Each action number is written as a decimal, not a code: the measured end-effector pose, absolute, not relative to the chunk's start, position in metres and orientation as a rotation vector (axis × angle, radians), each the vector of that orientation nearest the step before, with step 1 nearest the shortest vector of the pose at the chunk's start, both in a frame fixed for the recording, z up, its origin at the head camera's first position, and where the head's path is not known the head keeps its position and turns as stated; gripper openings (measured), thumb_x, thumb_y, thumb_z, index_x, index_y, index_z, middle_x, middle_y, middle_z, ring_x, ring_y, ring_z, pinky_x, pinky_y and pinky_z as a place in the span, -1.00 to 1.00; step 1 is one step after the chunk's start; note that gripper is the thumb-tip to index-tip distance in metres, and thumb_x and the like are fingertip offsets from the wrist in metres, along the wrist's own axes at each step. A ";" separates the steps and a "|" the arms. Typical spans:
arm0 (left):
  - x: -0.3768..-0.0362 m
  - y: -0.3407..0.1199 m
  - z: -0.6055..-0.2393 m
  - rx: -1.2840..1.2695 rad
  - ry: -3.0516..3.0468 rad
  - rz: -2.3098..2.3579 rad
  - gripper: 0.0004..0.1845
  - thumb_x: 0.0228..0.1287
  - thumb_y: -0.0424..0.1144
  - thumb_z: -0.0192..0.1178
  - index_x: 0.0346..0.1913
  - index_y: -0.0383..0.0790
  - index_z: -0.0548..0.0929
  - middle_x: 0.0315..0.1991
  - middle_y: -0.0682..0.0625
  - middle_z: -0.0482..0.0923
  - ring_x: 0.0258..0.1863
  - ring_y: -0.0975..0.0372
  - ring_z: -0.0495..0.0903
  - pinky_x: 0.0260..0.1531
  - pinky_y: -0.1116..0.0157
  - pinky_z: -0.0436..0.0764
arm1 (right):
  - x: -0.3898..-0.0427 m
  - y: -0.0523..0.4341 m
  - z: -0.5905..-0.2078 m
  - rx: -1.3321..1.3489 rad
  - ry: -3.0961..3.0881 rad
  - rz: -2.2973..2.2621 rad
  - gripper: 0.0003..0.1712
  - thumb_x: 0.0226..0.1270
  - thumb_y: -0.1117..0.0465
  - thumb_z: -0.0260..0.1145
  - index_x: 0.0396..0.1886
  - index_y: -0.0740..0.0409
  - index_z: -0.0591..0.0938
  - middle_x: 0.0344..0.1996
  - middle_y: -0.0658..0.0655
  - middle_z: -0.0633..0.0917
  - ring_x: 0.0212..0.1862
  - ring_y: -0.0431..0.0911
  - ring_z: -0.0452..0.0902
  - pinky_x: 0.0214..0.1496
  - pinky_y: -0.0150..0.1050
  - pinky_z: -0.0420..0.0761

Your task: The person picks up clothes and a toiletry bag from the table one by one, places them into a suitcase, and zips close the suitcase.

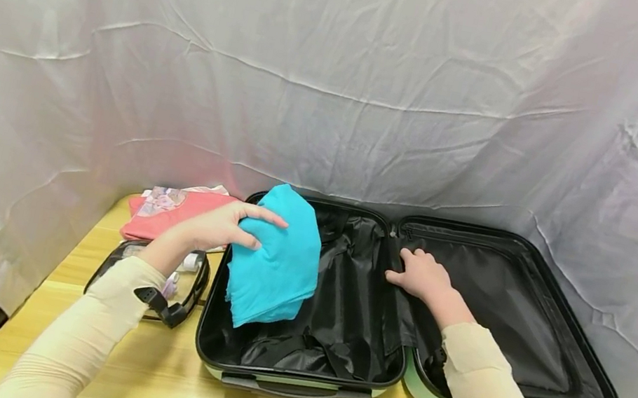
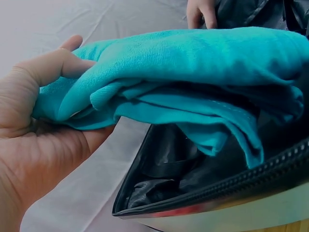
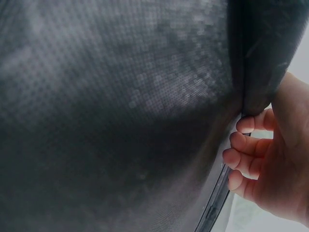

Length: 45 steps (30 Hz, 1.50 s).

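A folded turquoise garment [image 1: 282, 260] is in my left hand [image 1: 214, 227], above the left half of an open black-lined suitcase [image 1: 350, 290]. In the left wrist view, the thumb lies over the top of the folded cloth [image 2: 193, 55] and the other fingers pass beneath it; its loose layers droop at the lower edge. My right hand [image 1: 424, 274] is at the hinge side between the two suitcase halves. Seen from the right wrist, its fingers [image 3: 241, 158] are loosely bent beside the dark lining [image 3: 120, 121] and the case's edge, holding nothing visible.
Left of the suitcase stands a black-trimmed clear pouch [image 1: 117, 256] with small bottles, partly behind my left forearm. Folded pink clothing [image 1: 171, 219] lies behind it. The suitcase's right half [image 1: 504, 310] lies open on the wooden table [image 1: 152, 383]. A pale curtain [image 1: 338, 88] hangs behind.
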<state>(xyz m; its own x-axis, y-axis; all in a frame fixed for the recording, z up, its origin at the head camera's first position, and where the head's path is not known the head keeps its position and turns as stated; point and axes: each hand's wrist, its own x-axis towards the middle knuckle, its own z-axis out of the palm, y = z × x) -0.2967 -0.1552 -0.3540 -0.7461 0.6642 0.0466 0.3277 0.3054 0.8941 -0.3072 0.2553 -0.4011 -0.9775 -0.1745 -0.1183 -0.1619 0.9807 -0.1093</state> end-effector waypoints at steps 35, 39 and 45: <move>-0.303 -0.162 -0.387 0.922 2.215 1.225 -0.45 0.14 -0.41 0.29 0.19 0.13 0.62 0.32 0.05 0.45 0.25 0.13 0.33 0.03 0.27 0.47 | -0.308 0.256 -0.401 -0.257 3.002 -0.180 -0.22 0.35 -0.16 0.19 0.37 0.26 0.35 0.24 0.47 0.43 0.19 0.38 0.42 -0.01 0.26 0.53; -0.305 -0.161 -0.389 0.935 2.255 1.162 -0.44 0.13 -0.43 0.27 0.16 0.21 0.63 0.31 0.09 0.46 0.26 0.15 0.35 0.03 0.25 0.47 | -0.309 0.256 -0.402 -0.255 3.001 -0.179 -0.22 0.35 -0.16 0.18 0.37 0.26 0.35 0.23 0.47 0.43 0.18 0.38 0.42 -0.02 0.26 0.53; -0.309 -0.158 -0.390 0.987 2.242 1.063 -0.40 0.11 -0.50 0.20 0.10 0.26 0.66 0.24 0.20 0.52 0.26 0.20 0.38 0.05 0.22 0.45 | -0.310 0.257 -0.404 -0.248 3.000 -0.173 -0.23 0.34 -0.17 0.18 0.36 0.25 0.36 0.23 0.47 0.43 0.18 0.37 0.42 -0.02 0.26 0.53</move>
<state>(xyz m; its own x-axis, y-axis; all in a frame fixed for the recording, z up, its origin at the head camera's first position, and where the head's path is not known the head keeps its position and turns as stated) -0.3086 -0.1577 -0.3897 -0.6329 0.7673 -0.1030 0.4059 0.4422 0.7998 -0.3099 0.2566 -0.4036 -0.9785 -0.1705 -0.1161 -0.1560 0.9799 -0.1244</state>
